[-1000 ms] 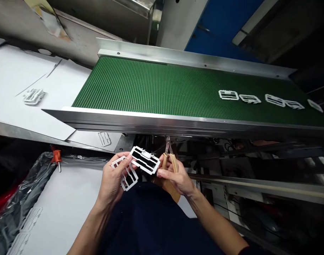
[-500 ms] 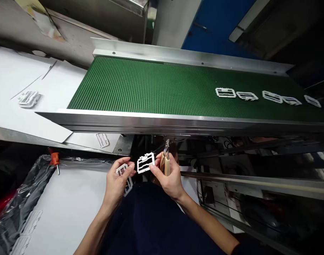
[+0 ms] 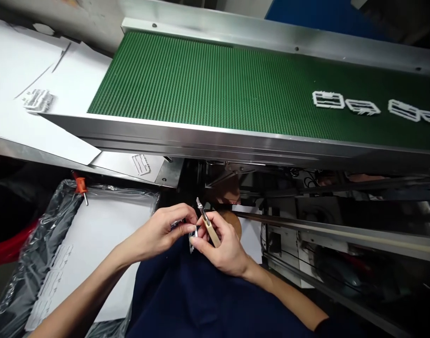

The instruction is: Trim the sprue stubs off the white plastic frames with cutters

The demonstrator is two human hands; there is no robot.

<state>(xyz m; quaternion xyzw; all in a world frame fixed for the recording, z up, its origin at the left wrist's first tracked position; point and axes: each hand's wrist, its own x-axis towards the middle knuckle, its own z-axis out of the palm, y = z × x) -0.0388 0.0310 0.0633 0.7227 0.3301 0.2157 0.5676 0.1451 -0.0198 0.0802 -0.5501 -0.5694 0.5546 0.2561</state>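
Note:
A pair of side cutters (image 3: 211, 234) with tan handles lies in my right hand (image 3: 225, 244), jaws pointing up and away. Its thumb and fingers also pinch a white plastic frame (image 3: 191, 245), turned nearly edge-on and mostly covered by the fingers. From the other side, my left hand (image 3: 174, 227) has its thumb and fingertips closed on the frame's upper edge. Both hands meet in front of the dark blue clothing, below the conveyor's near rail. Whether a second frame is in my left hand is hidden.
Several white frames (image 3: 328, 99) lie on the green conveyor belt (image 3: 201, 80), which has metal side rails. A stack of frames (image 3: 39, 100) rests on white sheets at left. More frames (image 3: 53, 282) line a plastic-lined box with an orange clamp (image 3: 80, 186). Metal bars (image 3: 327, 230) run at right.
My hands have come together, and the frame by my right hand has turned from face-on to edge-on. The frame that hung from my left hand no longer shows. The view has shifted down.

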